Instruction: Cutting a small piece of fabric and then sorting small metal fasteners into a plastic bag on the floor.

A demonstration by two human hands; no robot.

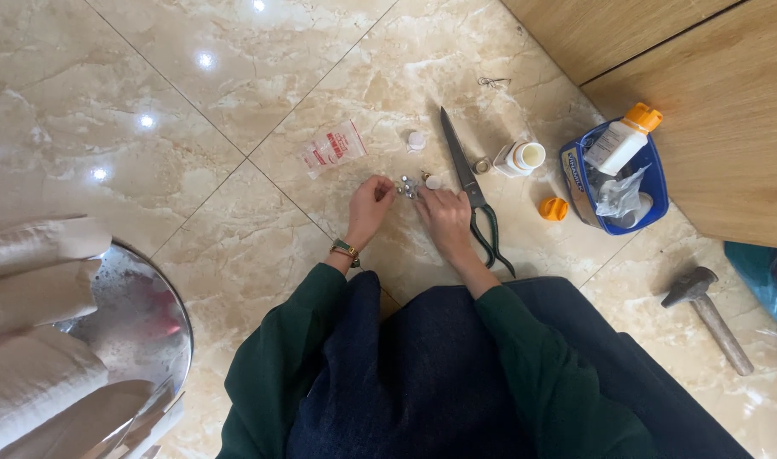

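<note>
Both your left hand (370, 204) and right hand (444, 217) pinch one tiny shiny metal piece (406, 188); it could slip and skitter across the glossy beige marble floor tiles (235, 102) near the long black-handled steel scissors (469, 183).

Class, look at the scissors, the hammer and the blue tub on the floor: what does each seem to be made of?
Scissors: bare grey metal blades, with dark green handles that look plastic-coated. Hammer: dull dark metal head on a pale, matte handle, probably wood. Blue tub: likely plastic, judging by its smooth, evenly coloured thin wall.
</note>
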